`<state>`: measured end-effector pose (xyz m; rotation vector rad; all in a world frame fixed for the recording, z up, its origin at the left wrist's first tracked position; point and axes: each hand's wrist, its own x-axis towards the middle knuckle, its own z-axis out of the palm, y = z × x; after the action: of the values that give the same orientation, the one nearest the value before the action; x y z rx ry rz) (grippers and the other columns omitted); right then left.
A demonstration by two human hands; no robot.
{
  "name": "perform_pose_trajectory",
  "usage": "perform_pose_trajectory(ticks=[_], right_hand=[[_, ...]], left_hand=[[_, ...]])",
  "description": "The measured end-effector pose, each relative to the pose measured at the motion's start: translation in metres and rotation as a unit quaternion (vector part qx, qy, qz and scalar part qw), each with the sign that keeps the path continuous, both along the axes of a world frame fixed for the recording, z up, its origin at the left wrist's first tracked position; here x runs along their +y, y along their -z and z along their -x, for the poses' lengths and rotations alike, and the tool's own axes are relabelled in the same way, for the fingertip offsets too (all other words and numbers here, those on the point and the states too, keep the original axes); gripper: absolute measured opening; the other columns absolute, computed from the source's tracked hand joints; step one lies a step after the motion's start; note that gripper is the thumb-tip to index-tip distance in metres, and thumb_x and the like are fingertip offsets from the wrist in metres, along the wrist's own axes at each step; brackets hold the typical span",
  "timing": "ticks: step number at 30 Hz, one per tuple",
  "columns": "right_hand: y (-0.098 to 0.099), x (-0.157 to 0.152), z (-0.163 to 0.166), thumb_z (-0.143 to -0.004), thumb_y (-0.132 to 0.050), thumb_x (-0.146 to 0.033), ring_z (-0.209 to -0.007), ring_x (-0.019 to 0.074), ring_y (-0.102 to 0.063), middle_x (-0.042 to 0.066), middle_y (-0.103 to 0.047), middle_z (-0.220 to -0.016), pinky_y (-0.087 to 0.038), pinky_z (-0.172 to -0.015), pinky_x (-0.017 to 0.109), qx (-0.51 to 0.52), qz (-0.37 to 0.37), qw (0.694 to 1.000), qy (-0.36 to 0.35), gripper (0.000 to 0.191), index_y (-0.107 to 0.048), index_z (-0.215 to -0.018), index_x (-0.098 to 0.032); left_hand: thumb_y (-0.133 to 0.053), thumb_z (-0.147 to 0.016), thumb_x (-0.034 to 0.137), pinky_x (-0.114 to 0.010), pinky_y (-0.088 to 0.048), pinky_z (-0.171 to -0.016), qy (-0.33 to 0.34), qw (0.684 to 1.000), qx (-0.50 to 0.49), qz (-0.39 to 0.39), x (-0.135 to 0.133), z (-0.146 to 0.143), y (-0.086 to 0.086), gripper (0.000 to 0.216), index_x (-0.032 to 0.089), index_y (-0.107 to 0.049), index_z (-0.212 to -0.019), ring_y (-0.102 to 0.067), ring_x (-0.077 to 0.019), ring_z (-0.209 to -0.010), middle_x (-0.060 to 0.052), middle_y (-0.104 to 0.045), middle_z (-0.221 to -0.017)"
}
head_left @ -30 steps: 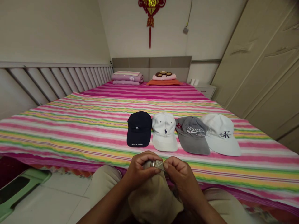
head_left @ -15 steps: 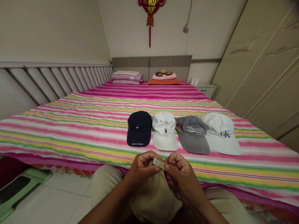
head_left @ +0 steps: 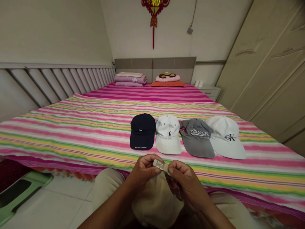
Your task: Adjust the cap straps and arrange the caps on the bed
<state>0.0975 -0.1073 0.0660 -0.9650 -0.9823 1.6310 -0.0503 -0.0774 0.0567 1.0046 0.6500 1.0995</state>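
A beige baseball cap (head_left: pixel 156 200) hangs between my knees, below both hands. Its back strap with a metal buckle (head_left: pixel 160 164) is raised to face me. My left hand (head_left: pixel 145 170) pinches the buckle end of the strap between thumb and fingers. Opposite it, my right hand (head_left: pixel 184 178) pinches the strap just right of the buckle. Beyond my hands a row of caps lies on the bed: a navy cap (head_left: pixel 142 131), a white cap with a small rider logo (head_left: pixel 168 135), a grey cap (head_left: pixel 198 140) and a white CK cap (head_left: pixel 225 136).
The bed (head_left: pixel 71 127) has a striped cover. Folded bedding (head_left: pixel 130 79) and a stack of pillows (head_left: pixel 167 80) lie by the headboard (head_left: pixel 175 65). A green stool (head_left: pixel 30 190) stands on the tiled floor at left; a wardrobe (head_left: pixel 269 63) is at right.
The strap and buckle have tilted and shifted slightly left. More of the strap shows between my hands, and my right fingers have moved a little along it.
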Motion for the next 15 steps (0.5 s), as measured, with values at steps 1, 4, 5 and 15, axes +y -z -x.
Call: perform_pose_trajectory(ticks=[1, 4, 5, 15], right_hand=[[0.0006, 0.0005, 0.0002, -0.069, -0.063, -0.041, -0.031, 0.0043, -0.029, -0.009, -0.039, -0.034, -0.018, -0.035, 0.018, 0.006, -0.002, 1.0, 0.0, 0.031, -0.046, -0.059, -0.017], [0.0012, 0.0012, 0.001, -0.069, -0.064, -0.039, -0.03, 0.0042, -0.028, -0.01, -0.035, -0.033, -0.017, -0.035, 0.018, 0.016, -0.001, 1.0, 0.001, 0.03, -0.046, -0.059, -0.018], [0.0009, 0.0012, 0.0016, -0.069, -0.064, -0.039, -0.03, 0.0041, -0.028, -0.01, -0.035, -0.033, -0.017, -0.034, 0.018, 0.017, 0.0, 1.0, 0.002, 0.03, -0.046, -0.059, -0.018], [-0.0067, -0.0009, 0.0052, -0.071, -0.061, -0.036, -0.032, 0.0048, -0.032, -0.008, -0.044, -0.038, -0.023, -0.035, 0.017, 0.045, 0.011, 0.999, -0.021, 0.024, -0.047, -0.065, -0.018]], left_hand=[[-0.076, -0.051, 0.025, -0.021, -0.036, -0.057, -0.002, 1.0, 0.004, -0.006, 0.0, 0.0002, -0.0007, 0.027, 0.014, -0.066, -0.073, -0.049, -0.0099, -0.06, -0.001, -0.058, -0.067], [-0.076, -0.05, 0.025, -0.021, -0.036, -0.056, -0.004, 1.0, 0.007, -0.02, -0.0001, 0.0007, -0.0021, 0.028, 0.014, -0.066, -0.073, -0.049, -0.01, -0.06, -0.001, -0.058, -0.067], [-0.076, -0.05, 0.026, -0.021, -0.036, -0.056, -0.004, 1.0, 0.008, -0.023, -0.0002, 0.0007, -0.0022, 0.028, 0.014, -0.066, -0.073, -0.049, -0.0101, -0.061, -0.002, -0.058, -0.067], [-0.073, -0.056, 0.025, -0.021, -0.037, -0.059, 0.02, 0.998, 0.013, -0.05, -0.0011, 0.0005, 0.0011, 0.023, 0.014, -0.066, -0.076, -0.049, -0.0101, -0.063, -0.002, -0.056, -0.071]])
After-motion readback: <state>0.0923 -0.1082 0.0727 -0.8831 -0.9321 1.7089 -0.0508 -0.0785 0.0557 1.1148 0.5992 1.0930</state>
